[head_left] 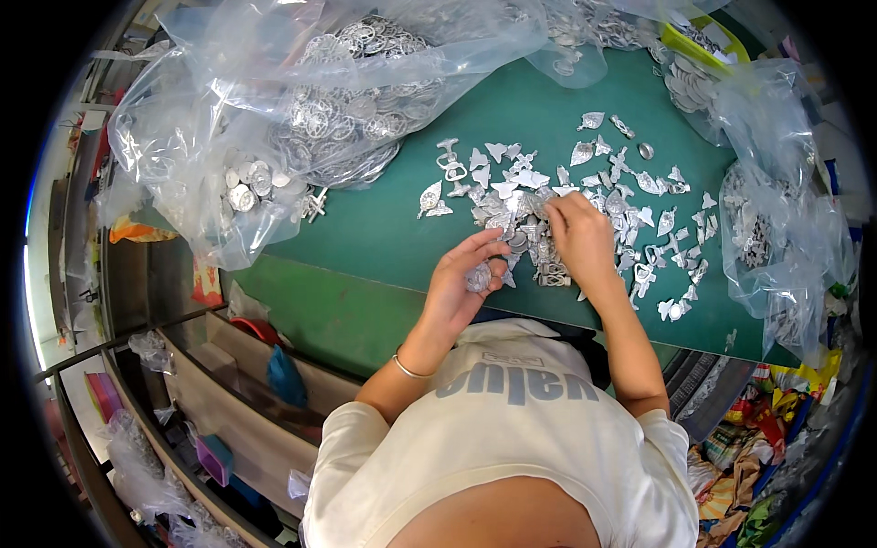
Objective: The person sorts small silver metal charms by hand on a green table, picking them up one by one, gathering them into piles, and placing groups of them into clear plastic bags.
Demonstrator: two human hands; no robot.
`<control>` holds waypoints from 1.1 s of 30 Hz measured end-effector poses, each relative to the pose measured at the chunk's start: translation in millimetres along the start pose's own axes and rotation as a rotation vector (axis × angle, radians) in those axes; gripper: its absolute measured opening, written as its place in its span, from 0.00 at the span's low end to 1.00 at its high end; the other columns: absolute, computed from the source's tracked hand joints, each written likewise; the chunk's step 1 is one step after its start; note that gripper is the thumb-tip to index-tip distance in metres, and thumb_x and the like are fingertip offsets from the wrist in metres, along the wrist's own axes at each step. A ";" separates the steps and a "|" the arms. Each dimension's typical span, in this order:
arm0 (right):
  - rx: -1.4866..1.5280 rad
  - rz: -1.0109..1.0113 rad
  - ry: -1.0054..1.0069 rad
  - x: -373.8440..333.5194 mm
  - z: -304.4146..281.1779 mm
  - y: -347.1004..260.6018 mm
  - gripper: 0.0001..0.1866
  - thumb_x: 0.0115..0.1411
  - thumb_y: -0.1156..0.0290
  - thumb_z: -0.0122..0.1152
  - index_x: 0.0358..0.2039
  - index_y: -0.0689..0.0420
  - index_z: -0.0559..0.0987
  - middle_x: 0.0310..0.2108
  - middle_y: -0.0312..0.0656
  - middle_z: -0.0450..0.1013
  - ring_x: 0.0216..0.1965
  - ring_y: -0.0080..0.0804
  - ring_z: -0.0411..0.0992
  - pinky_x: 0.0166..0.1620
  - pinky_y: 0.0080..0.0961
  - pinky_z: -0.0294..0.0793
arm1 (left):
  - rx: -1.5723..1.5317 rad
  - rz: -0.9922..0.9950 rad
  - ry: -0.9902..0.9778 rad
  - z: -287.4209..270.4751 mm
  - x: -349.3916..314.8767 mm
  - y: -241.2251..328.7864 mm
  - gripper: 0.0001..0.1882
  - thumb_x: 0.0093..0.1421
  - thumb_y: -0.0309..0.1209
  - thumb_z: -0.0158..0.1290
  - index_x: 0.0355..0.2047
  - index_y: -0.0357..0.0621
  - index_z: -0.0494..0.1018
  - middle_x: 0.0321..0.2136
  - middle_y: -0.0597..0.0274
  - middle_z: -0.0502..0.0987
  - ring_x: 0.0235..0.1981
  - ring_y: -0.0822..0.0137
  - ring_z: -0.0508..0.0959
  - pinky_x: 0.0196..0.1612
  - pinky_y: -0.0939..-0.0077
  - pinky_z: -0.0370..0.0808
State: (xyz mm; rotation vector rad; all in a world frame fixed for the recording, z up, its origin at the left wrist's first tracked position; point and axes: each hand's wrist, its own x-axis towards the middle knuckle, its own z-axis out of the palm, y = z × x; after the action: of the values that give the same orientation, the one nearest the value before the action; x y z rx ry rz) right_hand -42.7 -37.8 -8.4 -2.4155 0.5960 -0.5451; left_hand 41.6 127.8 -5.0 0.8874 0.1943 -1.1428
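Note:
My left hand (457, 285) is cupped at the near side of the green tabletop (365, 228), its fingers curled round a few round silver metal pieces (478, 278). My right hand (585, 239) reaches into a loose heap of small silver metal charms (512, 205). Its fingertips are pressed together at the heap, and whatever is between them is too small or hidden to make out. Among the charms are leaf-like, winged and looped shapes. Several lie scattered to the right of my right hand, such as a leaf-shaped charm (667, 221).
A large clear plastic bag (352, 100) full of ring-shaped metal pieces stands at the back left. Another clear bag (776, 237) lies at the right edge. A yellow-green tray (703, 41) sits at the far right. Below left is an open drawer (247, 393).

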 end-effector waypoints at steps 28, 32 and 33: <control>-0.019 0.114 0.037 -36.3 -27.9 3.9 0.12 0.48 0.73 0.64 0.35 0.56 0.77 0.25 0.40 0.68 0.21 0.37 0.69 0.24 0.31 0.67 | 1.561 0.901 0.193 -4.9 37.8 0.1 0.15 0.50 0.28 0.57 0.39 0.43 0.72 0.31 0.60 0.70 0.21 0.57 0.74 0.26 0.66 0.71; 0.086 0.106 0.005 -41.6 -26.5 7.0 0.11 0.47 0.77 0.64 0.34 0.59 0.77 0.23 0.42 0.67 0.19 0.36 0.67 0.24 0.28 0.66 | 0.901 0.645 0.146 -16.7 42.2 7.5 0.09 0.53 0.25 0.55 0.36 0.40 0.72 0.26 0.66 0.70 0.17 0.69 0.70 0.21 0.77 0.68; 0.081 0.148 -0.018 -41.9 -27.0 5.4 0.10 0.47 0.75 0.64 0.33 0.57 0.77 0.23 0.41 0.67 0.20 0.37 0.68 0.24 0.30 0.67 | 0.462 0.272 0.095 -20.7 36.8 20.8 0.07 0.55 0.27 0.53 0.35 0.40 0.71 0.24 0.70 0.69 0.19 0.77 0.66 0.19 0.85 0.62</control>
State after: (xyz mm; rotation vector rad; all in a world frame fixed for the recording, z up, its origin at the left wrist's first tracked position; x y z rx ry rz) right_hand -92.0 -31.5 -1.7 -2.2762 0.7239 -0.4762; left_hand 81.5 118.9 -28.4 1.3341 -0.1184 -0.9029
